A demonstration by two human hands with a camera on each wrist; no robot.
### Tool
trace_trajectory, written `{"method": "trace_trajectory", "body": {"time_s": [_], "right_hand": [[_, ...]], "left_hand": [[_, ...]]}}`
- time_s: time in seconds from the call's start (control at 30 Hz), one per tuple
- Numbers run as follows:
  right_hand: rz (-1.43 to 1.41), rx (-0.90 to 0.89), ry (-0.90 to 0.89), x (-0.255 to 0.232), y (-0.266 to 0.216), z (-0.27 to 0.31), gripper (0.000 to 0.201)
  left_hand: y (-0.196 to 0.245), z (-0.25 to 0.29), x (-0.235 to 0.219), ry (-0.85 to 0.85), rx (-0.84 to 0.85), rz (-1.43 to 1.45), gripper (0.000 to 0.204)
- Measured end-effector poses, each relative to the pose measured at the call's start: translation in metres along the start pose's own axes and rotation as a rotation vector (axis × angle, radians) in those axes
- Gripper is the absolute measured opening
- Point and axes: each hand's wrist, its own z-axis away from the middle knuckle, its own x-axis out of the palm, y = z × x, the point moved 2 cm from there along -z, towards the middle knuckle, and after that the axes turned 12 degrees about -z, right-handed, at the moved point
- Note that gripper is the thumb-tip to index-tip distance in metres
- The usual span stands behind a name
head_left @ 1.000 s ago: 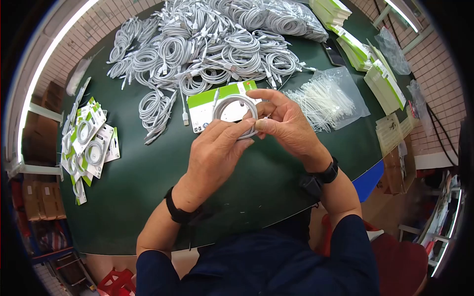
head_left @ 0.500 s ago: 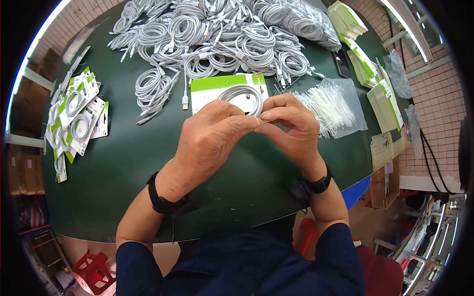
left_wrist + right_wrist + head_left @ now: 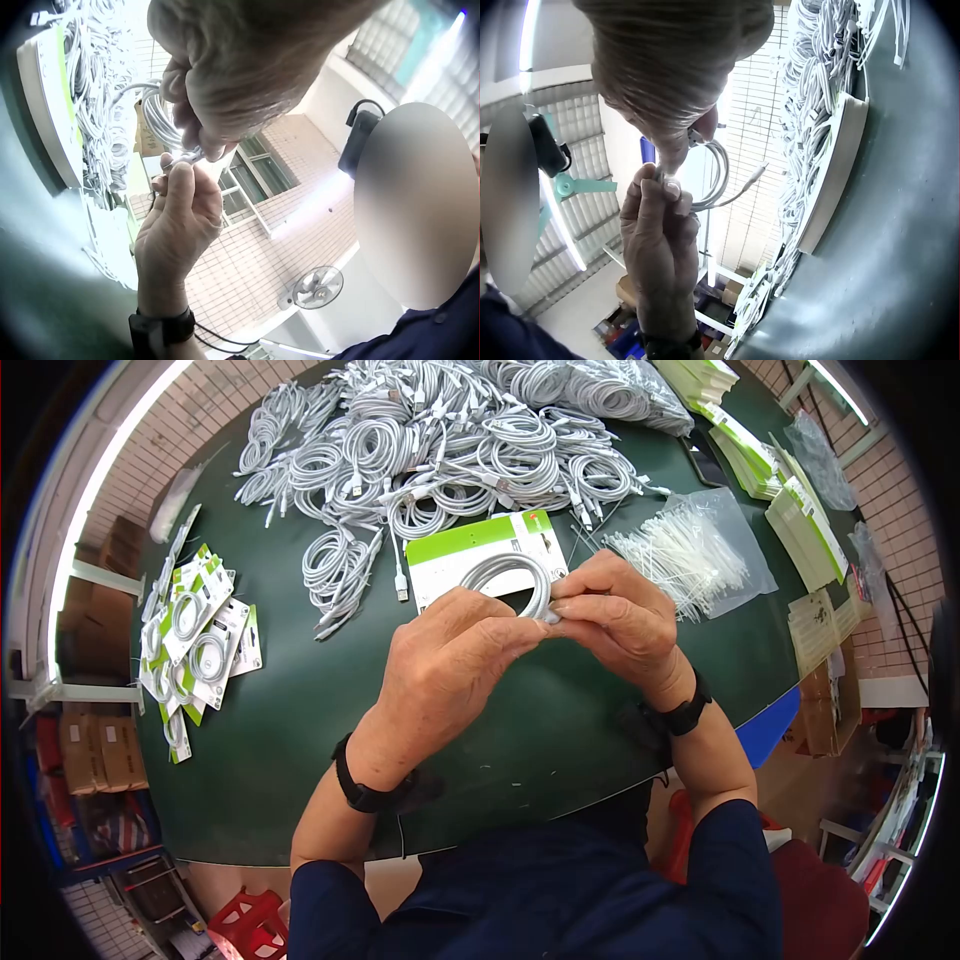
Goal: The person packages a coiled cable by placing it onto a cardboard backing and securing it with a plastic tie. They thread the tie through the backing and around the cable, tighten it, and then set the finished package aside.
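Both hands hold up a coil of light grey cable [image 3: 543,588] near the front of a stack of green-and-white cards [image 3: 440,567]. My left hand [image 3: 450,670] grips the coil's near side between thumb and fingers. Thumb and fingertips of my right hand [image 3: 628,622] pinch at the coil's right side, right against the left fingertips. The exact piece pinched there is hidden by the fingers. In the right wrist view, one cable end with its connector [image 3: 757,172] sticks out from the coil. A black band sits on each wrist.
A large heap of coiled cables [image 3: 430,460] covers the table's far side. White cable ties [image 3: 685,565] lie on a clear bag at right, near more card stacks [image 3: 805,530]. Carded cables [image 3: 205,640] are piled at left; a phone [image 3: 706,463] lies at the back right.
My right hand's raised, spread fingers have folded down to pinch beside the left fingertips. The left hand keeps its hold on the coil. The head view has shifted slightly.
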Motion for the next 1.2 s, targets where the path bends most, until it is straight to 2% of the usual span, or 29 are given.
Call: {"method": "trace_trajectory", "body": {"time_s": [0.13,0.27,0.37,0.57,0.67,0.87,0.97,1.0,1.1,1.2], "right_hand": [[-0.051,0.048,0.043,0.004,-0.001,0.002,0.03],[-0.127,0.051,-0.135,-0.004,0.005,-0.002,0.027],[-0.191,0.09,-0.151,-0.002,0.003,-0.009,0.032],[-0.109,0.316,-0.411,0.003,-0.01,-0.013,0.041],[-0.188,0.299,-0.386,0.005,-0.006,-0.007,0.038],[-0.038,0.247,-0.396,0.009,-0.007,-0.005,0.039],[0.018,0.166,-0.352,0.009,-0.009,-0.004,0.037],[0.008,0.129,-0.332,0.009,-0.009,-0.005,0.051],[-0.029,0.103,-0.304,0.004,-0.01,-0.01,0.043],[-0.067,0.138,-0.223,0.002,-0.006,-0.008,0.041]], "left_hand": [[0.001,-0.001,-0.002,-0.057,0.011,0.035,0.02],[0.002,-0.001,-0.006,-0.14,0.015,0.06,0.021],[0.0,-0.001,-0.009,-0.19,0.047,0.04,0.021],[0.002,0.002,-0.012,-0.251,0.135,-0.128,0.02],[-0.001,0.005,-0.008,-0.246,0.161,-0.146,0.02],[-0.016,0.006,-0.005,-0.21,0.193,-0.12,0.023],[-0.017,0.004,-0.007,-0.198,0.23,-0.143,0.025],[-0.016,0.003,-0.008,-0.192,0.242,-0.161,0.026],[-0.022,-0.001,-0.006,-0.133,0.299,-0.087,0.028],[-0.027,-0.006,-0.004,-0.145,0.323,-0.075,0.028]]}}
